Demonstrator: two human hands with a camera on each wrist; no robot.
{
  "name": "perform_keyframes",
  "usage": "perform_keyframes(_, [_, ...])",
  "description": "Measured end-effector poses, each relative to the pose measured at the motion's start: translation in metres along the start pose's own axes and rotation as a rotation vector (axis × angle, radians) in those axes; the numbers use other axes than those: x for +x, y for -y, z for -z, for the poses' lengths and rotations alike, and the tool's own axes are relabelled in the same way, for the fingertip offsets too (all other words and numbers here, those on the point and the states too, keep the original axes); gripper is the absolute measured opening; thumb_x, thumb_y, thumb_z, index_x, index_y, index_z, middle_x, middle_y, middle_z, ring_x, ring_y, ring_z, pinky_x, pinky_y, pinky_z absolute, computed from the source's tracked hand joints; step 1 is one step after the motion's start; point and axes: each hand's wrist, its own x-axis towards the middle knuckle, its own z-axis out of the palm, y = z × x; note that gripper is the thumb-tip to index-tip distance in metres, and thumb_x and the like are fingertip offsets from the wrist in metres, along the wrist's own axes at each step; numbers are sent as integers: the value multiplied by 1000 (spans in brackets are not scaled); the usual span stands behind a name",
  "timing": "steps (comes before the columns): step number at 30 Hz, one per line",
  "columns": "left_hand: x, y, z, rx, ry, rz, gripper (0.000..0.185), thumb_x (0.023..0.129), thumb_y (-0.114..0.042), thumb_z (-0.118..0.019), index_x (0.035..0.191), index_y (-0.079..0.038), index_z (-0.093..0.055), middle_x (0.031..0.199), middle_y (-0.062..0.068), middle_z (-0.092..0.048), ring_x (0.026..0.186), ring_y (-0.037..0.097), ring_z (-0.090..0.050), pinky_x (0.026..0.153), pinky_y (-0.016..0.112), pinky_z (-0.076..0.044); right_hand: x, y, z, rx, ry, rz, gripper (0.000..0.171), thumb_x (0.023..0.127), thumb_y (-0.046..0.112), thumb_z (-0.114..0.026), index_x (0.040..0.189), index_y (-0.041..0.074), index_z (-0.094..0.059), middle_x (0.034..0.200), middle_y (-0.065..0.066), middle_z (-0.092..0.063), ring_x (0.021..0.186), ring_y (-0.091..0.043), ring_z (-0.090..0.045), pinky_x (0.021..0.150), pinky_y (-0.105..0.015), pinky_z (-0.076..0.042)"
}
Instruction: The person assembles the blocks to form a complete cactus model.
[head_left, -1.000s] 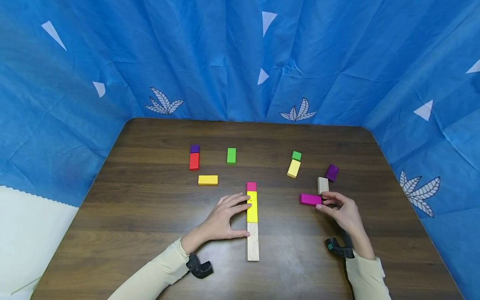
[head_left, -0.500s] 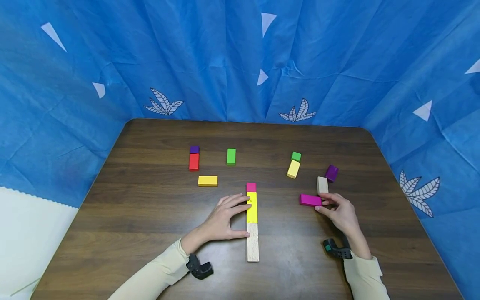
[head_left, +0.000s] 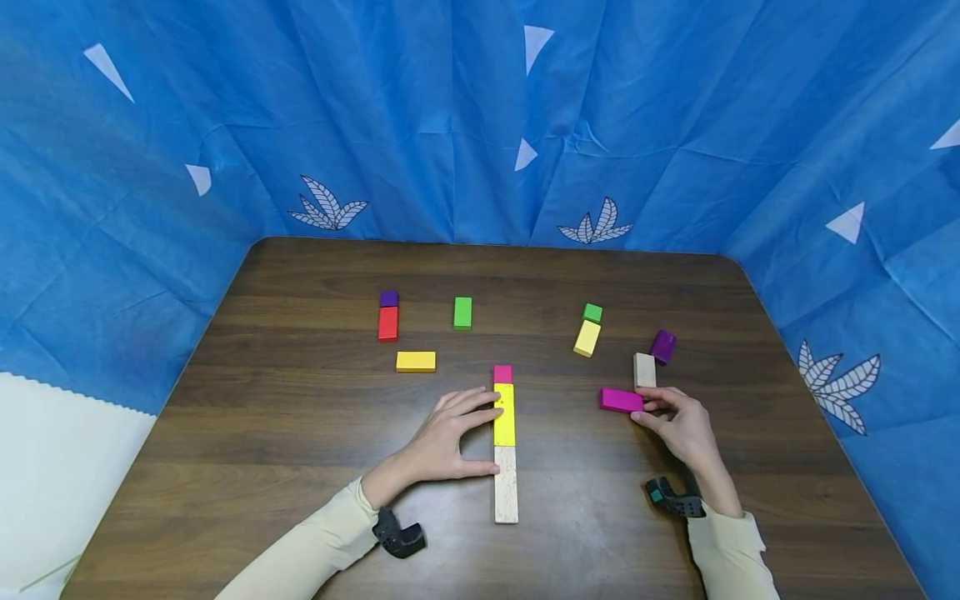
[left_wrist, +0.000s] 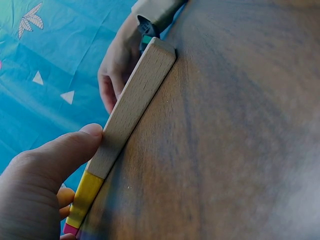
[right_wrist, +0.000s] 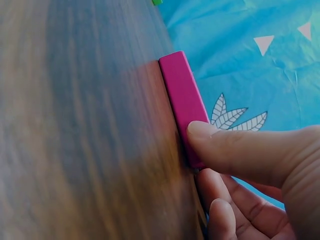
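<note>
On the dark wooden table (head_left: 300, 467), a block row (head_left: 505, 450) is steadied by the left hand (head_left: 442, 437), fingers extended. A magenta block (head_left: 621, 400) is pinched by the right hand (head_left: 686, 429); carrying to the row seems required next.

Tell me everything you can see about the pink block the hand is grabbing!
The pink block is a long, flat magenta bar with smooth painted faces and crisp edges, likely painted wood. It lies flat on the dark wooden table, pointing left to right. The right hand pinches its right end, thumb on its near side. A plain wooden block sits just behind it.
</note>
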Motion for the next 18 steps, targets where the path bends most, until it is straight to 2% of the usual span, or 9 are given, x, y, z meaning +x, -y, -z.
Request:
perform_keyframes(6, [0, 0, 0, -1, -3, -7, 71, 65, -57, -67, 122, -16, -55, 134, 0, -43, 127, 24, -34, 100, 47, -24, 0, 1, 2, 15, -7, 22, 32, 71, 17, -74, 101, 13, -66, 88, -2, -61, 70, 3, -53, 55, -15, -45])
perform_keyframes(12, [0, 0, 0, -4, -9, -10, 71, 65, -56, -67, 122, -15, -55, 134, 1, -44, 126, 25, -35, 101, 47, -24, 4, 13, 2, 60, 3, 74, 32, 72, 18, -73, 102, 12, -65, 90, -3, -60, 71, 3, -54, 56, -15, -45])
perform_keyframes(18, [0, 0, 0, 2, -4, -6, 71, 66, -57, -66, 122, -16, -55, 134, 0, -43, 127, 24, -35, 101, 46, -24, 9, 27, -5, 144, 64, 72, 32, 72, 19, -73, 101, 9, -65, 89, -7, -61, 71, -1, -55, 56, -16, -45])
